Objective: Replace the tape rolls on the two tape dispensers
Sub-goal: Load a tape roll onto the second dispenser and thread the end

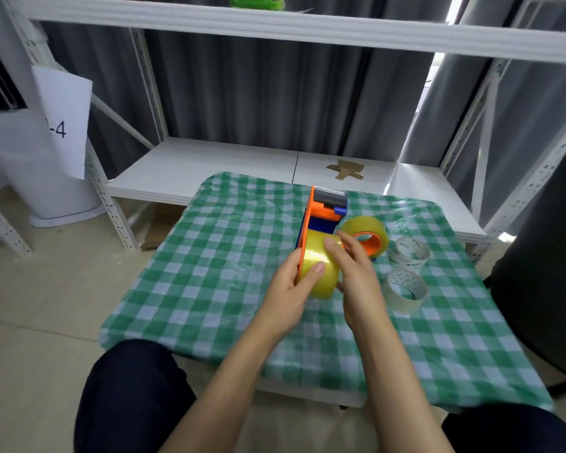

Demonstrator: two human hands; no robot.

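An orange and blue tape dispenser point(322, 209) is held just above the green checked tablecloth point(209, 256), with a yellow tape roll point(317, 269) on its wheel. My left hand point(291, 289) grips the roll and the dispenser's orange side from the left, thumb on the tape. My right hand point(356, 276) holds the roll from the right, fingers laid over its top. A second yellow roll on an orange hub point(368, 233) lies just behind my right hand. Two nearly spent clear rolls point(409, 253) point(404, 291) lie on the cloth to the right.
A white metal shelf point(209, 171) runs behind the table, with cardboard scraps point(345, 170) on it. A dark chair point(543, 256) stands at the right. A white paper sign point(66, 122) hangs at the left. My knees show below the table's near edge.
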